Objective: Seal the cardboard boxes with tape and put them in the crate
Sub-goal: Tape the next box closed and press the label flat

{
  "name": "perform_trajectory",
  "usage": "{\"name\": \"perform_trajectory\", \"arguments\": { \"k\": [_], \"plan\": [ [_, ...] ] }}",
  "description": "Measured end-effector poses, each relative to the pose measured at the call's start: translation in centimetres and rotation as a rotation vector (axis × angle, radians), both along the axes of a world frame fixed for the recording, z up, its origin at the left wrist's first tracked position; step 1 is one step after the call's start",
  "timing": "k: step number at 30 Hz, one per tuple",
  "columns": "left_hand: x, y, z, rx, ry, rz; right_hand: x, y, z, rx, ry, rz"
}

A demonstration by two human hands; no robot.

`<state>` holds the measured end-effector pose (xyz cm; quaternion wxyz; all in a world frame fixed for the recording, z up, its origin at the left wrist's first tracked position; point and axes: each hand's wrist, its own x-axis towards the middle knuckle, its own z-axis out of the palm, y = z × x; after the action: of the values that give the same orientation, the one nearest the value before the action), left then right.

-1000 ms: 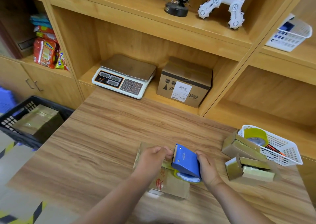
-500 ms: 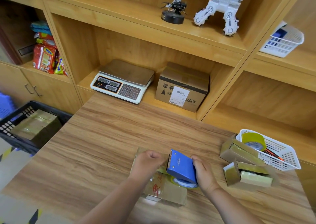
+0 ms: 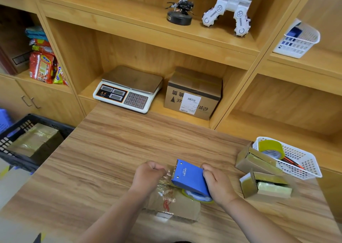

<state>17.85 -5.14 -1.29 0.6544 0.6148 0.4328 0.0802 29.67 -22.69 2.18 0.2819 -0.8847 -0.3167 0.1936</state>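
**Taping stage.** The cardboard box (image 3: 177,205) lies on the table (image 3: 111,159) directly beneath both hands, close to the person's edge. The left hand (image 3: 148,176) pinches the free end of the tape (image 3: 166,182). The right hand (image 3: 218,185) grips the blue tape dispenser (image 3: 190,178), so the strip spans left to right above the lid. The crate (image 3: 18,162) stands beyond the table's left edge, nearer the left hand. Open boxes (image 3: 255,162) wait at the right.
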Motion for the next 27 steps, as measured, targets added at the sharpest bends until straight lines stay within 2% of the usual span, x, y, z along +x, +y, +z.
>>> {"name": "perform_trajectory", "arguments": {
  "k": [7,14,21,27],
  "plan": [
    [-0.7,1.9,0.1,0.017,-0.038,0.007,0.6,-0.6,0.8,-0.196,-0.209,0.153],
    [-1.9,6.1,-0.9,0.025,0.006,-0.007,0.7,-0.7,1.2,-0.357,-0.283,0.166],
    [-3.2,7.2,-3.1,-0.003,0.047,0.036,-0.9,2.1,1.3,-0.429,-0.522,0.274],
    [-4.3,7.3,-4.4,-0.064,0.026,0.108,-1.3,3.5,-0.9,-0.457,-0.651,0.3]
  ]
}}
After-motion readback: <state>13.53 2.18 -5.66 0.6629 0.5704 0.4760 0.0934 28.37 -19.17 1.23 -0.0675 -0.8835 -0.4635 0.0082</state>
